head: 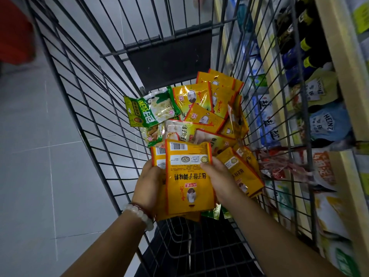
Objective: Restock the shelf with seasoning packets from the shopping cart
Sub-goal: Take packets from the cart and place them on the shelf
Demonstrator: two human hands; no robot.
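A small stack of yellow seasoning packets (189,180) is held upright over the wire shopping cart (83,108). My left hand (148,186) grips the stack's left edge. My right hand (221,180) grips its right edge, thumb on the front packet. More yellow packets (205,108) lie heaped in the cart's basket beyond my hands, with a green packet (149,110) at their left. Another yellow packet (242,172) leans just right of my right hand.
The shelf (343,62) runs along the cart's right side, stocked with bottles, Heinz pouches (327,124) and salt bags (265,116). Grey tiled floor (40,156) lies to the left. A red object (16,33) stands at the far left.
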